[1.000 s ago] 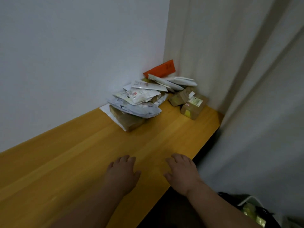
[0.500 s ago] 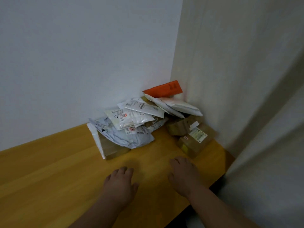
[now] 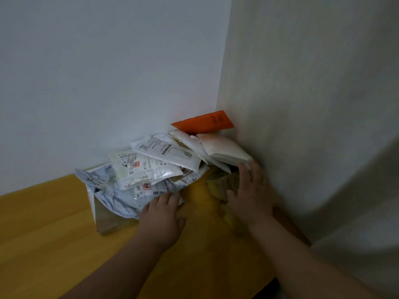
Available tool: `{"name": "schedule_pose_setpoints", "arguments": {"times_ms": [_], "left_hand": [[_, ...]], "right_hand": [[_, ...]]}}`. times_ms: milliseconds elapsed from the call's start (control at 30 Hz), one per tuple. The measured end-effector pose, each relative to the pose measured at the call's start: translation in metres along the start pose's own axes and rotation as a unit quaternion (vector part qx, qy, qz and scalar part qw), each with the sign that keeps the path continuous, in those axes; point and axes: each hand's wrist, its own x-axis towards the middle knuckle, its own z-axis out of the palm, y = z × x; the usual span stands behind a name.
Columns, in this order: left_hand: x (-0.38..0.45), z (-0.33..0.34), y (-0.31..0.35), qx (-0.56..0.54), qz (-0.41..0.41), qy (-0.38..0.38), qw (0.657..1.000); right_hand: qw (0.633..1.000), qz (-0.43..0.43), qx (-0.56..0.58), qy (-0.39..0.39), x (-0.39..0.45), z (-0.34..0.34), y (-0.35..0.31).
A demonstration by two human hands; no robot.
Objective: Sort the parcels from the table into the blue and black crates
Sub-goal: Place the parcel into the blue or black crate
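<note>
A heap of parcels sits in the corner of the wooden table [image 3: 54, 223]: white and grey mailer bags [image 3: 151, 167], an orange envelope [image 3: 205, 123] leaning on the wall, and a flat cardboard box [image 3: 110, 221] under the grey bag. My left hand [image 3: 162, 214] lies with straight fingers at the edge of the grey bag [image 3: 121, 199]. My right hand [image 3: 250, 195] is spread over the brown cardboard boxes [image 3: 220, 184] by the right wall, which it mostly hides. No crates are in view.
White walls meet in the corner behind the heap. A pale curtain [image 3: 323, 147] hangs along the right side. The table's right edge drops off near my right forearm.
Both hands have moved forward from the bare tabletop onto the heap. The camera has come closer to the corner.
</note>
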Motion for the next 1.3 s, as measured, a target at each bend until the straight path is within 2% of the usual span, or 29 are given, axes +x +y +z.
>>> {"name": "schedule_pose_setpoints", "arguments": {"times_ms": [233,333,500,633,733,867,933,1000,1100,1167,1200,1233,1300], "left_hand": [[0.037,-0.005,0.043,-0.027,-0.073,0.06,0.995],[0.036,-0.004,0.049,-0.04,-0.1,0.077,0.991],[0.027,0.0,0.043,-0.061,-0.152,0.072,0.984],[0.022,0.003,0.043,-0.108,-0.155,0.071,0.979],[0.022,0.002,0.043,-0.166,-0.147,0.078,0.972],[0.013,-0.006,0.046,-0.269,-0.138,0.051,0.952],[0.002,-0.013,0.048,-0.352,-0.142,0.032,0.925],[-0.007,-0.022,0.049,-0.465,-0.168,0.009,0.869],[-0.017,-0.035,0.046,-0.643,-0.23,-0.027,0.73],[-0.019,-0.041,0.039,-0.721,-0.252,-0.038,0.644],[-0.019,-0.043,0.036,-0.739,-0.253,-0.045,0.623],[-0.021,-0.046,0.033,-0.743,-0.251,-0.05,0.619],[-0.027,-0.045,0.028,-0.72,-0.247,-0.041,0.647]], "right_hand": [[0.995,-0.069,-0.01,-0.073,0.086,0.0,0.019],[0.994,-0.065,-0.018,-0.085,0.102,0.004,0.023],[0.996,-0.072,-0.006,-0.043,0.099,0.006,0.021],[0.997,-0.07,0.03,-0.004,0.083,-0.001,0.02],[0.997,-0.067,0.038,0.015,0.066,-0.007,0.013],[0.992,-0.061,0.093,0.055,0.048,-0.008,0.0],[0.987,-0.073,0.115,0.082,0.037,-0.006,-0.007],[0.982,-0.093,0.128,0.107,0.021,-0.006,-0.018],[0.977,-0.132,0.126,0.11,-0.008,0.0,-0.033],[0.975,-0.174,0.098,0.1,-0.029,0.007,-0.04],[0.971,-0.201,0.087,0.096,-0.039,0.01,-0.043],[0.966,-0.227,0.083,0.094,-0.048,0.013,-0.046],[0.956,-0.268,0.097,0.071,-0.064,0.015,-0.053]]}}
